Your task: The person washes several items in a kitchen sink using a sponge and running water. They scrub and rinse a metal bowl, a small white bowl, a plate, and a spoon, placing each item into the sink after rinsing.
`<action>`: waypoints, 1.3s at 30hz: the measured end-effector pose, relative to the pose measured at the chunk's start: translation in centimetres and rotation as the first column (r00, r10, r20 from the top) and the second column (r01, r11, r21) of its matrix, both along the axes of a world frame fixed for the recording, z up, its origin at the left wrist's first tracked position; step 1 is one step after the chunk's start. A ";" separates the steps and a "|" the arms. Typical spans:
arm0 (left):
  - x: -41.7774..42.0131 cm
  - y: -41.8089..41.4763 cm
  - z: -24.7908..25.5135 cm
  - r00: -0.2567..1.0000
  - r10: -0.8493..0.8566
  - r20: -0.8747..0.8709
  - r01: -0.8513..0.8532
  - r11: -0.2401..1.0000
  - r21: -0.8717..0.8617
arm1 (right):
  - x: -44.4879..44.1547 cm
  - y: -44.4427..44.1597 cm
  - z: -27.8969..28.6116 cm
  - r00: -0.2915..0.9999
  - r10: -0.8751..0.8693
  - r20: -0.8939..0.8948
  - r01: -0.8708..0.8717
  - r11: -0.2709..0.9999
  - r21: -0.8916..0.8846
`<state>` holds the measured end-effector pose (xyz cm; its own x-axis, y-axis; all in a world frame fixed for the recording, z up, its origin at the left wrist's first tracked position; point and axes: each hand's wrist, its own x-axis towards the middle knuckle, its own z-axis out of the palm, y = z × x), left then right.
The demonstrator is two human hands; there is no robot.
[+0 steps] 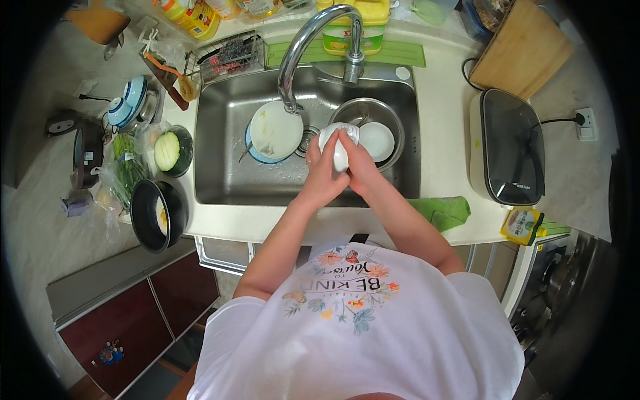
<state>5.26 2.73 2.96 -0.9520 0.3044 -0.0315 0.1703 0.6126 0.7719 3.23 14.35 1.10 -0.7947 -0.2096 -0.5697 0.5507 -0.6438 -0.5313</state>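
Both hands are over a stainless steel sink (240,185), holding one white bowl (341,156) with a grey pattern on it. My left hand (322,172) grips its left side and my right hand (359,165) its right side, the fingertips meeting over the top. Just right of them, a steel pot (395,110) sits in the sink with another white bowl (377,141) inside. On the left, a white plate (276,130) bearing food residue rests on a blue-rimmed dish (267,159); a utensil handle (245,152) sticks out beside them. Above arches the chrome faucet (300,45).
A green cloth (442,212) lies at the sink's front right edge. Left on the counter stand a black pot (150,215), a cut melon or gourd (167,151) and bagged green vegetables (125,160). A dark-lidded appliance (512,145) and a wooden cutting board (522,50) are on the right.
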 end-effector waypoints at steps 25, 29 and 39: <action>-2.0 -1.6 -3.6 0.763 -0.062 0.644 -0.486 0.602 0.633 | 0.2 1.1 1.6 0.515 0.598 -0.614 0.459 0.413 0.787; -1.6 -2.0 -3.2 0.739 -0.009 0.674 -0.511 0.644 0.569 | 1.0 0.9 1.2 0.377 0.766 -0.521 0.403 0.371 0.837; 0.0 -1.9 0.3 0.779 -0.242 0.578 -0.238 0.738 0.631 | -5.1 4.2 -3.6 0.768 0.285 -0.574 0.162 0.780 0.605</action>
